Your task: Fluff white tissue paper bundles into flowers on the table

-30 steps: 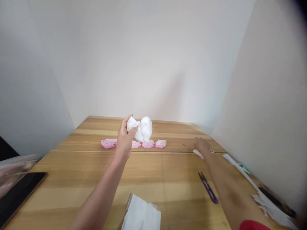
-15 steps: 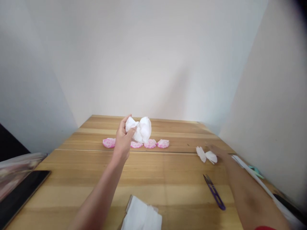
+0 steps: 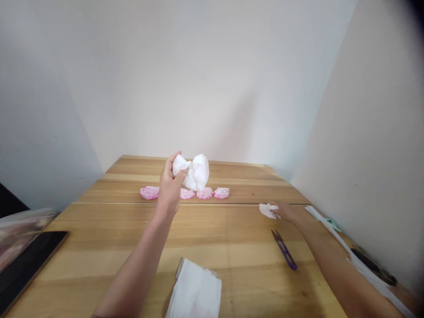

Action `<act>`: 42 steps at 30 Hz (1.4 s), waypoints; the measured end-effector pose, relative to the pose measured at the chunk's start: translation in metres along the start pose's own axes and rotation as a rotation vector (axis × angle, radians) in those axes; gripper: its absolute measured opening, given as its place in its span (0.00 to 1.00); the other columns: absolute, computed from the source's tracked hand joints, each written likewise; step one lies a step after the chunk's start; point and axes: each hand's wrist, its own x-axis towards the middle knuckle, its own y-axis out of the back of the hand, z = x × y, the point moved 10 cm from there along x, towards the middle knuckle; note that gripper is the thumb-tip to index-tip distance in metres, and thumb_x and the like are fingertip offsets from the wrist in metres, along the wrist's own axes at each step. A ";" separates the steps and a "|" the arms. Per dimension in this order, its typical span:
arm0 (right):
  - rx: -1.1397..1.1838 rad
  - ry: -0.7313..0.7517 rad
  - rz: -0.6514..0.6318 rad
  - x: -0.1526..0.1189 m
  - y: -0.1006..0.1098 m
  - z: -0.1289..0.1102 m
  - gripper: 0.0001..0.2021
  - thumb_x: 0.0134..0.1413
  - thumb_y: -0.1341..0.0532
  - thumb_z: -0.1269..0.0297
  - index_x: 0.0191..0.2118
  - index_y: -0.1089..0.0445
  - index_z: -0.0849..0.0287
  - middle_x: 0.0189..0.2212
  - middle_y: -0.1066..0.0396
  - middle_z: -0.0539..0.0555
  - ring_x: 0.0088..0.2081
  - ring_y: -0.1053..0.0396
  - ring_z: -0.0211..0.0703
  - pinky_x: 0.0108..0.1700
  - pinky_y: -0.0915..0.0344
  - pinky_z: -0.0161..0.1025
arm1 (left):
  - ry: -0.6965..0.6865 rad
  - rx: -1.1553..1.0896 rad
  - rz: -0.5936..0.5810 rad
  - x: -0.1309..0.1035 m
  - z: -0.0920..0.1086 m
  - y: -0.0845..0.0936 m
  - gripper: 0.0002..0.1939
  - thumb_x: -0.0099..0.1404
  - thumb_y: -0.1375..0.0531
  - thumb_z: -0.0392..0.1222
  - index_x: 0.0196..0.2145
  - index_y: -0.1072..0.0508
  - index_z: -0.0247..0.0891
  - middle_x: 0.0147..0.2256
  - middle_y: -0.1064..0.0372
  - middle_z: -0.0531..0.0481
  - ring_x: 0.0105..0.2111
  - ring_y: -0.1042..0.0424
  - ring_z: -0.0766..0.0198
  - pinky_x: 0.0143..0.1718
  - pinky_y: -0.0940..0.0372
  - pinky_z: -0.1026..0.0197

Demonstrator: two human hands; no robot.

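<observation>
At twelve o'clock your left hand (image 3: 169, 183) grips a soft, bow-shaped white puff (image 3: 199, 172); at one, your right hand (image 3: 282, 211) touches a thin, wrinkled white piece (image 3: 266, 210), grip unclear.

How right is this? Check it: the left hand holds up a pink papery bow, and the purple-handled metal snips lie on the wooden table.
Wrong on colour: the head view shows the left hand holding up a white papery bow; the purple-handled metal snips do lie there.
</observation>
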 end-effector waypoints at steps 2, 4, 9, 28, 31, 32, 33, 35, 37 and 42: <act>0.024 0.052 -0.084 -0.012 -0.006 -0.019 0.07 0.56 0.40 0.64 0.39 0.31 0.62 0.38 0.29 0.53 0.38 0.31 0.41 0.42 0.34 0.41 | 0.002 -0.027 0.000 0.000 0.001 0.000 0.27 0.58 0.41 0.38 0.55 0.38 0.44 0.43 0.35 0.48 0.37 0.33 0.67 0.34 0.36 0.69; 0.061 0.133 -0.180 -0.033 -0.013 -0.044 0.04 0.49 0.40 0.71 0.33 0.31 0.61 0.32 0.28 0.53 0.35 0.32 0.42 0.38 0.37 0.36 | -0.003 -0.040 -0.002 0.000 0.002 0.000 0.26 0.58 0.41 0.38 0.55 0.38 0.44 0.43 0.34 0.48 0.37 0.33 0.67 0.35 0.36 0.69; 0.151 0.343 -0.405 -0.126 -0.041 -0.117 0.09 0.39 0.42 0.75 0.31 0.33 0.58 0.26 0.30 0.46 0.29 0.35 0.38 0.30 0.43 0.31 | -0.013 -0.033 -0.009 0.001 0.004 0.000 0.26 0.59 0.41 0.37 0.56 0.38 0.43 0.43 0.34 0.48 0.36 0.33 0.67 0.34 0.36 0.69; 0.610 0.351 -0.378 -0.210 -0.047 -0.214 0.14 0.47 0.39 0.53 0.29 0.29 0.60 0.30 0.28 0.55 0.35 0.31 0.47 0.36 0.34 0.38 | -0.016 -0.047 -0.025 0.000 0.006 -0.001 0.26 0.59 0.42 0.38 0.55 0.38 0.43 0.41 0.33 0.48 0.34 0.33 0.67 0.32 0.36 0.67; 0.616 0.429 -0.295 -0.207 -0.034 -0.226 0.17 0.50 0.41 0.51 0.23 0.30 0.59 0.26 0.29 0.55 0.32 0.32 0.47 0.35 0.35 0.39 | -0.014 -0.026 -0.020 0.000 0.006 0.000 0.26 0.59 0.42 0.38 0.56 0.38 0.42 0.43 0.33 0.47 0.34 0.33 0.66 0.32 0.36 0.67; 0.644 0.440 -0.293 -0.207 -0.030 -0.230 0.17 0.51 0.42 0.51 0.24 0.29 0.59 0.26 0.29 0.55 0.31 0.32 0.46 0.34 0.35 0.38 | -0.016 -0.023 -0.019 0.001 0.006 0.000 0.26 0.59 0.42 0.38 0.56 0.38 0.42 0.43 0.33 0.47 0.35 0.33 0.66 0.33 0.36 0.67; 0.674 0.451 -0.307 -0.208 -0.026 -0.235 0.16 0.51 0.42 0.51 0.24 0.29 0.59 0.26 0.29 0.55 0.30 0.32 0.45 0.32 0.36 0.37 | -0.019 -0.023 -0.018 0.001 0.005 0.001 0.26 0.59 0.42 0.38 0.56 0.38 0.42 0.43 0.33 0.47 0.35 0.33 0.66 0.33 0.36 0.67; 0.720 0.508 -0.375 -0.214 -0.021 -0.246 0.15 0.52 0.41 0.52 0.27 0.28 0.58 0.27 0.28 0.54 0.30 0.31 0.44 0.33 0.36 0.36 | -0.021 -0.025 -0.018 0.002 0.004 0.001 0.26 0.59 0.42 0.38 0.55 0.38 0.43 0.43 0.33 0.48 0.35 0.32 0.66 0.34 0.36 0.67; 0.729 0.608 -0.448 -0.223 -0.017 -0.260 0.14 0.52 0.42 0.53 0.29 0.27 0.58 0.27 0.27 0.54 0.31 0.30 0.44 0.35 0.36 0.36 | -0.019 -0.025 -0.024 0.002 0.002 0.001 0.26 0.59 0.42 0.38 0.55 0.38 0.43 0.42 0.32 0.48 0.35 0.32 0.66 0.34 0.35 0.66; 0.567 0.596 -0.407 -0.218 -0.026 -0.266 0.12 0.53 0.43 0.58 0.24 0.32 0.59 0.24 0.29 0.51 0.28 0.33 0.39 0.32 0.39 0.33 | -0.021 -0.050 -0.033 0.001 0.001 0.000 0.25 0.59 0.41 0.38 0.55 0.37 0.43 0.44 0.33 0.47 0.36 0.32 0.66 0.34 0.35 0.67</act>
